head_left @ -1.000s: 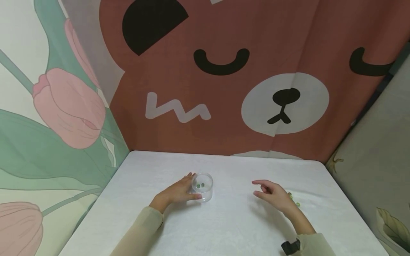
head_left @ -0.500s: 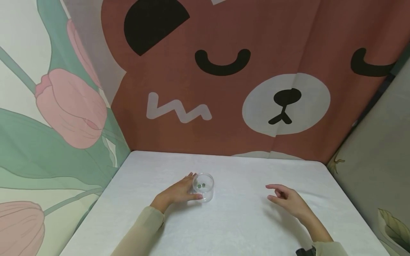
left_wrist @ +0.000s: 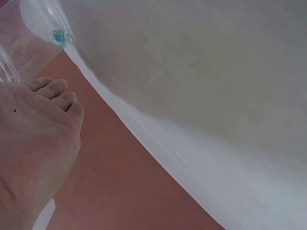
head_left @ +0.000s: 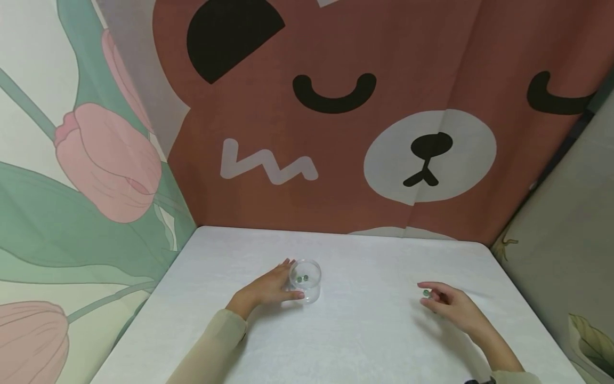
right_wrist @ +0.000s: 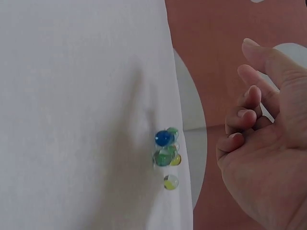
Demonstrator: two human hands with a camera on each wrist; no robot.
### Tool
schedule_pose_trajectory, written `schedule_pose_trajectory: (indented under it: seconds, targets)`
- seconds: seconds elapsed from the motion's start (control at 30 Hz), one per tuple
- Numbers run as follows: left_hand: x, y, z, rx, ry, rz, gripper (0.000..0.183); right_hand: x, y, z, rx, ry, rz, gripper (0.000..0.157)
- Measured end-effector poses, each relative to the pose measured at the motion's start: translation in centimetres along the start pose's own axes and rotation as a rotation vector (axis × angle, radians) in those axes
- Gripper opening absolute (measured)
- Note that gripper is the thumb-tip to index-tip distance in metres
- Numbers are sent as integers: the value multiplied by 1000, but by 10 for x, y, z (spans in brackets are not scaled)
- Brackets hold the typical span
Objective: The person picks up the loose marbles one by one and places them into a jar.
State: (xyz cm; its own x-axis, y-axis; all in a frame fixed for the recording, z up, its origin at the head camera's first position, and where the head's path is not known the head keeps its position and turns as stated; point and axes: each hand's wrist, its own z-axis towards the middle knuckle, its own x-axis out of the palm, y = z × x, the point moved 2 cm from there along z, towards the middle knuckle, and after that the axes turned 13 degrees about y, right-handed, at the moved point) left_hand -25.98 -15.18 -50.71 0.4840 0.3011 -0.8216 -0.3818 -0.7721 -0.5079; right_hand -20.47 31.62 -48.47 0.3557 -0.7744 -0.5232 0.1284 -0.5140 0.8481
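Note:
My left hand holds a clear, round plastic container, thumb across its near side and the other fingers at its left and far side. Two greenish glass marbles lie inside the container; the left wrist view shows a blue-green marble through its wall. Over on the right, my right hand hovers above the table, thumb and forefinger apart, the other fingers bent, nothing between them. Beneath it lie several loose marbles, blue, green and yellowish; in the head view the hand hides most of them.
A white cloth covers the table. Behind it hangs a red-brown curtain printed with a bear's face. A tulip-print cloth flanks the left side, and a pale patterned cloth the right.
My right hand has moved right and slightly nearer, to above the loose marbles; some now show by its fingertips. My left hand and the container have stayed in place.

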Motion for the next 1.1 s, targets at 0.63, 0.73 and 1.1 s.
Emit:
schedule_pose_trajectory:
  seconds: [0.63, 0.73, 1.1]
  targets:
    - [0, 0, 0, 6, -7, -9, 101, -23, -31, -19, 103, -44, -39, 47]
    - [1, 1, 0, 3, -8, -11, 99, -26, -36, -20, 154, -23, -37, 50]
    - [0, 0, 1, -4, -7, 10, 103, -34, -66, -21, 289, 8, -42, 63]
